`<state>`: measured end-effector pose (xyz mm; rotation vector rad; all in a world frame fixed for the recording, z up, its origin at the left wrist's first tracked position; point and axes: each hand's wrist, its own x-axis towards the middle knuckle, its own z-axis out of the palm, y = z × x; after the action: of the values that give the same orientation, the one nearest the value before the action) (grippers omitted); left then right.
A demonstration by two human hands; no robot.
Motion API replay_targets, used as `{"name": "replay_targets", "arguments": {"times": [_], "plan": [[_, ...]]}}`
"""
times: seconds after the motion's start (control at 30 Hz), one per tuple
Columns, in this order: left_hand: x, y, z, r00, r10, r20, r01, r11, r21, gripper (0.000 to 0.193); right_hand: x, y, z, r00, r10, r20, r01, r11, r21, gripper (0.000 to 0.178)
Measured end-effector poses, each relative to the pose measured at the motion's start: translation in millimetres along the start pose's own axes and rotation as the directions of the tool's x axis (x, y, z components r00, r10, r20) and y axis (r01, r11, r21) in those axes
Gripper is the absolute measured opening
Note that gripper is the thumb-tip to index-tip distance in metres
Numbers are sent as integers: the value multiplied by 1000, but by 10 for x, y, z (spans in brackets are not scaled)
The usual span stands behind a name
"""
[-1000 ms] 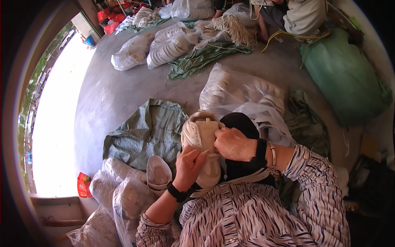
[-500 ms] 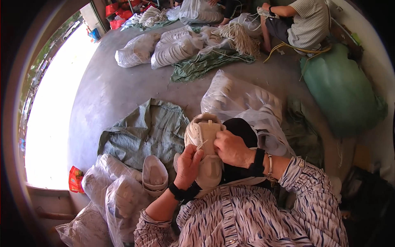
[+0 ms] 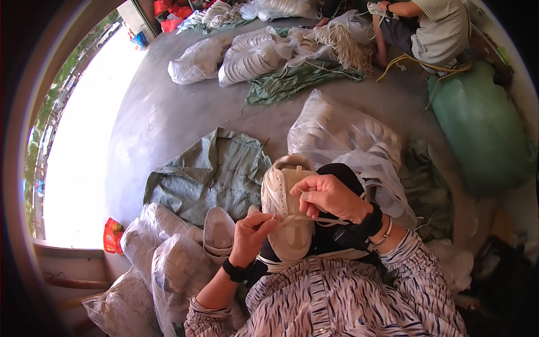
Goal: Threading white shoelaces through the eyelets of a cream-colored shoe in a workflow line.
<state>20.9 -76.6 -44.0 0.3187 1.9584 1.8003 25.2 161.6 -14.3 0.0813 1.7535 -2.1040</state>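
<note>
On the lap, cream leather shoe (image 3: pixel 285 208), its flat lace (image 3: pixel 314 220) pinched by left hand (image 3: pixel 250 236) and right hand (image 3: pixel 331 196).

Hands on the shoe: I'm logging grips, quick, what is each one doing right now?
Left hand: closed, pinching the pale shoelace beside the cream shoe.
Right hand: closed, fingers curled on the shoe's top, gripping the lace there.

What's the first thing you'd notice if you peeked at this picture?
A cream shoe sits in the middle on the person's lap, with the left hand and right hand pulling its lace. Clear bags of pale shoes lie on the floor just beyond, and a big green sack sits on the right.
</note>
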Motion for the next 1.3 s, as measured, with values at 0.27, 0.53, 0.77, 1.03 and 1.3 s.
{"name": "replay_targets", "arguments": {"times": [0.27, 0.53, 0.77, 1.03, 1.3], "plan": [[56, 111, 41, 991, -121, 57, 117, 991, 61, 13, 106, 12, -84, 980, 196, 27, -190, 970, -154, 16], [159, 99, 25, 988, -131, 82, 117, 981, 156, 17, 80, -5, -79, 984, 163, 71, -155, 982, -107, 15], [212, 88, 62, 989, -136, 55, 132, 989, 60, 15, 60, 40, -44, 991, 124, 49, -118, 985, -122, 15], [196, 156, 208, 927, 373, 31, -289, 661, 692, 11, 44, 9, 174, 999, -1, -50, -12, 963, -268, 20], [126, -21, 77, 985, 175, -3, -155, 881, 447, 11, 189, -51, 266, 990, 96, 102, -41, 896, -443, 17]]}}
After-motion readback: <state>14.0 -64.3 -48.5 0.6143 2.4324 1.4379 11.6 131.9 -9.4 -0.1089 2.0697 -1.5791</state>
